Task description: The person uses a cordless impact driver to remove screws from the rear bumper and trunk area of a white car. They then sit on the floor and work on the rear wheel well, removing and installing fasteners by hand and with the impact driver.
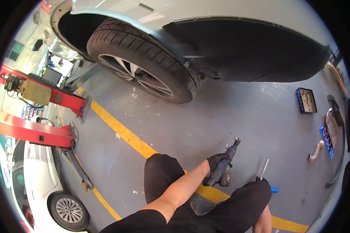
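My gloved left hand (218,160) is closed around a cordless ratchet wrench (221,169), whose slim head points up and away over the floor. Most of my right hand (261,179) is hidden behind my right knee; a bit of dark glove shows there. From it a slim metal rod (265,167) sticks up, apparently in its grip. A blue piece (275,190) pokes out beside the same knee, and I cannot tell whether it belongs to the rod. Ahead of me is a raised car's front wheel (138,64), next to a dark underbody panel (252,50).
Red lift posts (35,130) stand at the left, near a parked white car (39,174). A small box of parts (306,101) sits on the floor at the right. Past it lie a blue number plate (326,141), a curved pipe piece (316,151) and a dark bumper strip (340,155).
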Motion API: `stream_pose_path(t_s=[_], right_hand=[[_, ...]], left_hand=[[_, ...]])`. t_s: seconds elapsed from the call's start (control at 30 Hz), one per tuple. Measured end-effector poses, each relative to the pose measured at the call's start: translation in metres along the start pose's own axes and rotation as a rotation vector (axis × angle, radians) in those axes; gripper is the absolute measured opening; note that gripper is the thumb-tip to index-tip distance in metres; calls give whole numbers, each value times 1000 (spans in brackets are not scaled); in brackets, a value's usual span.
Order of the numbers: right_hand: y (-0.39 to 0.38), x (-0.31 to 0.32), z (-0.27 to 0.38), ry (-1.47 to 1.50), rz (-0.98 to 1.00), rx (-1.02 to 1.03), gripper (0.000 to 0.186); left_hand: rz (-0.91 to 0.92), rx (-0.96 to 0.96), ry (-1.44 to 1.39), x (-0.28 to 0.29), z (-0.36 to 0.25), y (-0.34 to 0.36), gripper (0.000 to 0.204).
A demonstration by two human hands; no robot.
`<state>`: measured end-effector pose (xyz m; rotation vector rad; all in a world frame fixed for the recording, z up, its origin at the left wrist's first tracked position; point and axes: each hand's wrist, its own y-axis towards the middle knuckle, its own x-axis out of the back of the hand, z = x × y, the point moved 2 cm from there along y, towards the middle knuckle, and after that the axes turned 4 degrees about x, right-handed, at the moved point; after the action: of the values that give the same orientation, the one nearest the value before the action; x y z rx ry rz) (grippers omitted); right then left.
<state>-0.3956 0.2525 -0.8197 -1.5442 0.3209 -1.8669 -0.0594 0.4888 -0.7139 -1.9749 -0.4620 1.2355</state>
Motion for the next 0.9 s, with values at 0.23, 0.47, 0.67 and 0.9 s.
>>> stream_pose_path(t_s=[0.23, 0.47, 0.67, 0.9], right_hand=[[13, -24, -25, -6, 0, -30, 39], [65, 50, -96, -34, -195, 163, 40], [18, 171, 151, 385, 37, 300, 33], [-40, 49, 262, 521, 639, 164, 63]], left_hand=[[-191, 113, 105, 39, 39, 5, 41], [-242, 223, 50, 37, 46, 30, 39], [-750, 241, 303, 97, 105, 80, 60], [-745, 32, 661, 64, 42, 65, 46]])
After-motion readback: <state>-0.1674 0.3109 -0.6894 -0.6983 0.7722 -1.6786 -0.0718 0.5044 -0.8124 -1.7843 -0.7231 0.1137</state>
